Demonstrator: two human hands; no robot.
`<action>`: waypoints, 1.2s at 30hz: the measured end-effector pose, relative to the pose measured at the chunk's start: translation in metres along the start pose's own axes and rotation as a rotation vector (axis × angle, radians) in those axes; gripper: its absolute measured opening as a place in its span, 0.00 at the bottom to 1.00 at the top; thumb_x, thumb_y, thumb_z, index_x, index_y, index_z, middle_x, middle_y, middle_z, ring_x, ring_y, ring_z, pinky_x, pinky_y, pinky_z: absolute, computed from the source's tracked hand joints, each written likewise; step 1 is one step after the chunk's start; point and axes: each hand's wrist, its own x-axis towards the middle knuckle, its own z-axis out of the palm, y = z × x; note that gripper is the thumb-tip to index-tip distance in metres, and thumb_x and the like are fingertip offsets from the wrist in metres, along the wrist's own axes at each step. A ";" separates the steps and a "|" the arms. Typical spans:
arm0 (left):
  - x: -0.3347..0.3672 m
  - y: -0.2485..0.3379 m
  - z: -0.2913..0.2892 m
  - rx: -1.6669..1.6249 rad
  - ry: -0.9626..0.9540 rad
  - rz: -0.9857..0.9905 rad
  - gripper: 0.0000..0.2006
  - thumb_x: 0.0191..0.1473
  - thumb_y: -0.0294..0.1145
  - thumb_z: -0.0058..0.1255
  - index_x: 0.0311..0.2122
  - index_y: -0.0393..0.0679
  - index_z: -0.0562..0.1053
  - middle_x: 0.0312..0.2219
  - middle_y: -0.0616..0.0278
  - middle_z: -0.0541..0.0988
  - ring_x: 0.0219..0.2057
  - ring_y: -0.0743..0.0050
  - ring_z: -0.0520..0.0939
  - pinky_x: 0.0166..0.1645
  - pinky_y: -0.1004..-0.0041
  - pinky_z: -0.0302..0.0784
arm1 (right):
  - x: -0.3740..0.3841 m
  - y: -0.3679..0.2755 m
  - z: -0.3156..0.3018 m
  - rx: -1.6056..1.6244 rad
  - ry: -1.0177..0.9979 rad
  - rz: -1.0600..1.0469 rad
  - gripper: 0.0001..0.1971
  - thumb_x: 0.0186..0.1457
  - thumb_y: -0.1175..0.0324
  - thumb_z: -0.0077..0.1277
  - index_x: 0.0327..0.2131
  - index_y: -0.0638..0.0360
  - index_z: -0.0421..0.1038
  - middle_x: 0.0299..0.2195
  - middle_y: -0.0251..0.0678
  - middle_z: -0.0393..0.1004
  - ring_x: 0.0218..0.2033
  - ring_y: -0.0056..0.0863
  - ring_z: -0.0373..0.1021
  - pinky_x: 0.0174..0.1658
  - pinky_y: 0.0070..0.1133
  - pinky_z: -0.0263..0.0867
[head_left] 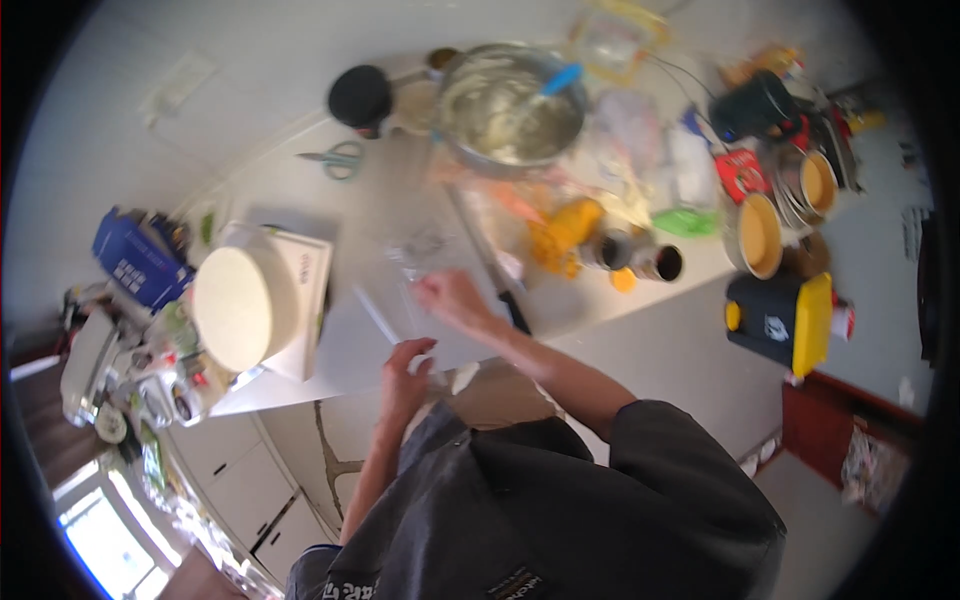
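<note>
My right hand reaches over the white counter, blurred, beside a crumpled clear plastic piece and a long knife with a black handle. My left hand is at the counter's near edge with its fingers curled; a small white object lies right next to it. I cannot tell what either hand holds. A round white cake stands on a white box to the left of the hands.
A metal bowl of white cream with a blue spatula stands at the back. Scissors and a black cup lie back left. Round pans of yellow cake, jars, a yellow-and-black box and a blue box crowd the sides.
</note>
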 end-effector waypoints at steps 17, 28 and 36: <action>0.099 -0.076 0.077 -0.045 0.282 -0.487 0.11 0.57 0.33 0.51 0.42 0.42 0.78 0.30 0.42 0.82 0.35 0.38 0.84 0.40 0.52 0.78 | 0.157 -0.011 0.004 -0.877 -0.399 -0.107 0.18 0.44 0.62 0.68 0.39 0.60 0.79 0.40 0.45 0.79 0.46 0.45 0.75 0.47 0.36 0.73; 0.119 -0.089 0.086 -0.171 0.364 -0.552 0.08 0.52 0.28 0.50 0.31 0.37 0.79 0.30 0.40 0.81 0.35 0.34 0.82 0.43 0.48 0.77 | 0.160 -0.045 -0.030 -0.157 0.000 -0.075 0.15 0.50 0.79 0.55 0.43 0.59 0.81 0.33 0.46 0.81 0.33 0.42 0.79 0.39 0.31 0.73; 0.125 -0.099 0.092 -0.084 0.393 -0.485 0.06 0.45 0.22 0.56 0.31 0.32 0.78 0.22 0.49 0.82 0.21 0.57 0.86 0.24 0.64 0.82 | 0.174 -0.011 -0.023 -0.492 -0.093 -0.263 0.18 0.49 0.76 0.57 0.46 0.61 0.80 0.36 0.47 0.82 0.35 0.46 0.79 0.41 0.34 0.74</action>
